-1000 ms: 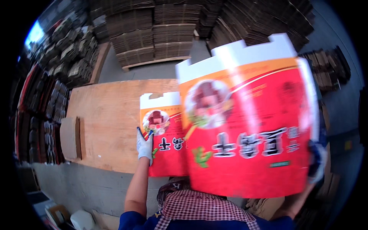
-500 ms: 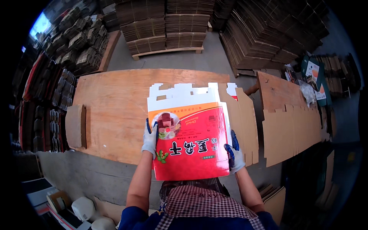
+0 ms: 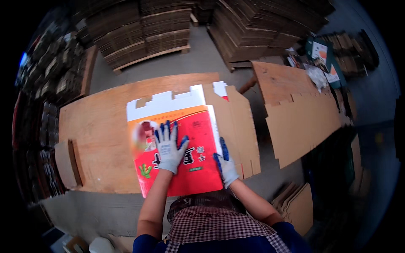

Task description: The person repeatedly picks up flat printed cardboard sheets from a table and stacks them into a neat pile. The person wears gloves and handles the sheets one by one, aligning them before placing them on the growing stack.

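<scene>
A red and orange printed carton blank (image 3: 198,179) lies in front of me, its notched white flaps (image 3: 158,101) pointing to the far side. On its printed face my left hand (image 3: 168,149) rests flat with the fingers spread, covering part of the picture and lettering. At the blank's right edge is my right hand (image 3: 227,166), fingers stretched forward and thumb apart, beside or touching that edge. Both hands wear white gloves with blue fingertips. Plain brown cardboard (image 3: 236,126) shows from under the blank on the right.
The wooden tabletop (image 3: 97,122) carries a small brown cardboard block (image 3: 67,164) at its left end. Another board (image 3: 274,80) on the right holds brown sheets (image 3: 299,130). Tall cardboard stacks (image 3: 147,33) stand behind on pallets. Folded cardboard (image 3: 295,206) leans at lower right.
My left hand has left the blank's left edge and now lies flat on its print. My right hand stays by the right edge, its fingers straighter. The whole view has shifted.
</scene>
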Motion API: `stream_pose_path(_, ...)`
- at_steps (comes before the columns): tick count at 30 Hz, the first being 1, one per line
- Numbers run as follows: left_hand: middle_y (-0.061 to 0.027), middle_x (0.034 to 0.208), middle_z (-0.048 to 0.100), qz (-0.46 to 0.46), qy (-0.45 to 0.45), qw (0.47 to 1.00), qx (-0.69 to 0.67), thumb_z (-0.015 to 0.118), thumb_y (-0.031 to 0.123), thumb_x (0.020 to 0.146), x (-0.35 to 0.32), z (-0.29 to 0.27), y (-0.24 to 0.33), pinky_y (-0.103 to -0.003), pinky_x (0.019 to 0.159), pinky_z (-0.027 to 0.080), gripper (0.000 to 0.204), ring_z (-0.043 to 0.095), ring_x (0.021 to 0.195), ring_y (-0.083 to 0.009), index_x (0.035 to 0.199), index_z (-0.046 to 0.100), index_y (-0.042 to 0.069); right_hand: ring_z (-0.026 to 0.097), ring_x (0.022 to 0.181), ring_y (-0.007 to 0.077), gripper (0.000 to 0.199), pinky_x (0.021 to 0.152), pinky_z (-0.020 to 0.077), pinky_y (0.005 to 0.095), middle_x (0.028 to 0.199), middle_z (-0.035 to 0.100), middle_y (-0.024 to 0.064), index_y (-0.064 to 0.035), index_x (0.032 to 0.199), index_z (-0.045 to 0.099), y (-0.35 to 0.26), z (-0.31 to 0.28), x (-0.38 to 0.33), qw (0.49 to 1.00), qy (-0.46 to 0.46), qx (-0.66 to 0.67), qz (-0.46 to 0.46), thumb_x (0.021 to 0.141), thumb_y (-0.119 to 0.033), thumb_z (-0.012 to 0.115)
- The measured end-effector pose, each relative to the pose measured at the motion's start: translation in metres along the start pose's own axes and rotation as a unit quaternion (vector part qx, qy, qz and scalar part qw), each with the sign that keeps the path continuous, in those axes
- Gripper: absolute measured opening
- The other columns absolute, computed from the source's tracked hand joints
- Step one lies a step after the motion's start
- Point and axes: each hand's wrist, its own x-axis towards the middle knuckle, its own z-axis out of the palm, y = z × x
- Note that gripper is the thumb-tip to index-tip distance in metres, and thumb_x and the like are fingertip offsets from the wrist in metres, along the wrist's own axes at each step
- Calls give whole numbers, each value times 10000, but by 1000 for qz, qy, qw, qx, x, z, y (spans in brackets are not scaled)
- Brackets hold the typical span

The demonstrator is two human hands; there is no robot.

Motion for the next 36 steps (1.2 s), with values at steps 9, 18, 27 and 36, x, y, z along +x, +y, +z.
stream_pose_path(9, -139, 1634, 177, 55, -85, 995, 26, 576, 570, 888, 19, 21, 68, -622, 1187, -1, 792, 87, 1510, -395, 1541, 346, 186, 549, 1238, 393, 528, 1034, 444, 404, 1333, 584, 224, -58, 1409, 502, -29, -137, 69, 896, 164, -410, -51, 969, -339, 582)
stream_pose_path(18, -136, 1634, 183, 37, -99, 994, 19, 574, 573, 892, 19, 23, 60, -633, 1183, 2, 780, 86, 1509, -400, 1536, 357, 191, 607, 1156, 320, 348, 991, 482, 371, 1299, 607, 157, -53, 1281, 628, -82, -81, 107, 948, -32, -277, -155, 943, -116, 574)
stream_pose_path(27, -136, 1633, 192, 32, -107, 994, 6, 590, 574, 879, 21, 23, 60, -646, 1176, -5, 766, 77, 1510, -406, 1515, 400, 192, 267, 1449, 387, 585, 1171, 176, 573, 1585, 326, 99, -204, 1499, 430, -34, -18, 147, 787, -50, -564, -244, 961, -417, 518)
stream_pose_path(36, -110, 1569, 338, 99, -75, 990, -69, 604, 421, 896, 35, 29, 62, -629, 1187, 31, 667, 183, 1494, -365, 1482, 438, 148, 264, 1442, 405, 616, 1162, 154, 611, 1590, 315, 94, -198, 1517, 391, -35, -12, 143, 759, -40, -612, -219, 956, -419, 512)
